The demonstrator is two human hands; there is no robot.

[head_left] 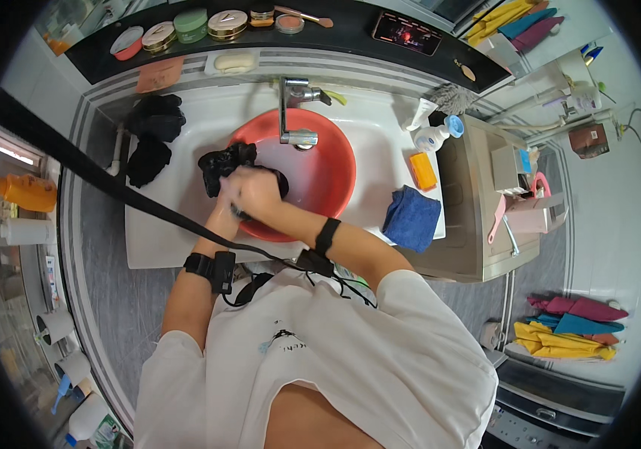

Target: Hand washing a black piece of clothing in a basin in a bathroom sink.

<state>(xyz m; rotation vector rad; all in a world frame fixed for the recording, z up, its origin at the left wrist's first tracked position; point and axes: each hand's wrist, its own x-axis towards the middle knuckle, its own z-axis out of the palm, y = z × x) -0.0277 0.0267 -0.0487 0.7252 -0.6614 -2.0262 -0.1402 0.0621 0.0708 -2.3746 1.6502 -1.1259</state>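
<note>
A wet black cloth is bunched up at the left rim of a red basin, which holds cloudy water and stands in a white sink. My right hand is closed on the cloth, its knuckles slightly smeared by motion. Pressed close beside it, my left hand grips the same cloth, its fingers partly hidden behind the right hand. Dark fabric shows on both sides of the hands. Above the basin reaches a chrome faucet.
More black cloths lie at the sink's left. On its right are a folded blue cloth, an orange bar, a white pump bottle and a white tube. A dark shelf behind holds cosmetics and a phone. A black strap crosses the view.
</note>
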